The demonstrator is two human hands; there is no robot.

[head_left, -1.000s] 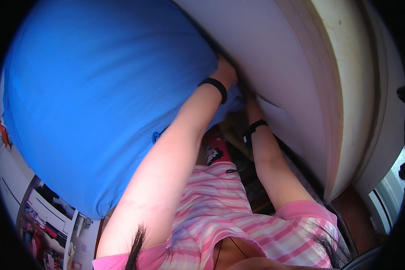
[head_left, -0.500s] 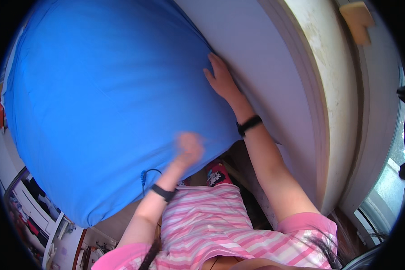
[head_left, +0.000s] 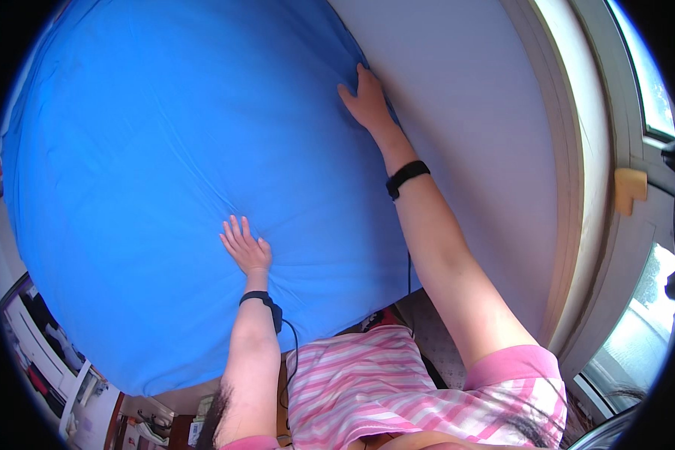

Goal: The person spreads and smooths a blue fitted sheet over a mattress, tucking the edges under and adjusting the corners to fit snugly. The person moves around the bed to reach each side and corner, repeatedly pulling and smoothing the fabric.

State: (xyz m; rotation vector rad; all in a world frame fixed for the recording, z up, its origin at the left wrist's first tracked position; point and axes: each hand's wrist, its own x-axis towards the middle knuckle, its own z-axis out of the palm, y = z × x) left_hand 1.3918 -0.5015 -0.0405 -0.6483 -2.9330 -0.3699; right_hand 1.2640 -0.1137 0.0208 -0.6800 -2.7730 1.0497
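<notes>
A large blue fitted sheet (head_left: 142, 165) covers the mattress, with faint creases running across it. My left hand (head_left: 247, 246) lies flat on the sheet near its front edge, fingers spread. Farther out, my right hand (head_left: 367, 97) is at the sheet's right edge, beside the pale wall. Its thumb and fingers are apart, and the fingertips reach the gap between mattress and wall; whether they tuck into it I cannot tell. Each wrist wears a black band, the left one (head_left: 261, 298) with a cable hanging from it, the right one (head_left: 408, 178) higher up.
The pale wall (head_left: 487, 150) runs close along the right side of the bed. Beyond it is a window frame (head_left: 645, 217) with a tan corner piece (head_left: 630, 190) on it. At lower left stand shelves (head_left: 75, 382) with assorted items.
My left hand, blurred before, has moved left and forward and now rests flat with fingers spread. My right hand has slid slightly farther along the sheet's edge. The view has shifted.
</notes>
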